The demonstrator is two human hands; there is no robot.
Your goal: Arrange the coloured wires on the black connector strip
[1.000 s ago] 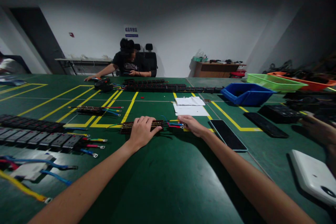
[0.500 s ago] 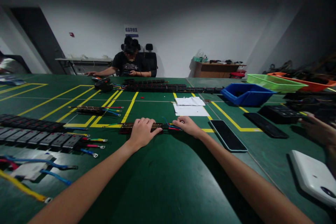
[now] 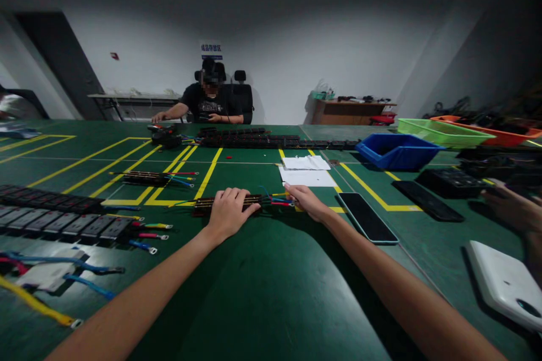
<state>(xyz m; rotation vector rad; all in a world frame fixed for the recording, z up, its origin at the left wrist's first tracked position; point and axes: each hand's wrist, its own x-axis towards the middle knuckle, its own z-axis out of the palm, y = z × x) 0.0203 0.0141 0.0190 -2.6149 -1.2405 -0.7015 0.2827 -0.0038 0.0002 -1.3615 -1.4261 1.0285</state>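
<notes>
My left hand lies over a dark strip with brass-coloured rails, its fingers bent across the top and the thumb along the near side. From the strip's right end run blue, red and green wires, some with ring terminals. At the ends of these wires is my right hand, thumb and forefinger pinched together. A yellow piece shows at its fingertips, too small to tell whether it is wire or floor tape on the table. A thin green wire sticks out at the strip's left end.
A similar strip lies further back. Socket strips with lugged wires are at left. To the right are a phone, a blue bin, papers, a white device and another person's hand. Someone sits across the table.
My right hand has shifted slightly right, and its fingers have moved from the wires nearer the strip to their outer ends. My left hand stays on the strip. The seated person's arm has moved.
</notes>
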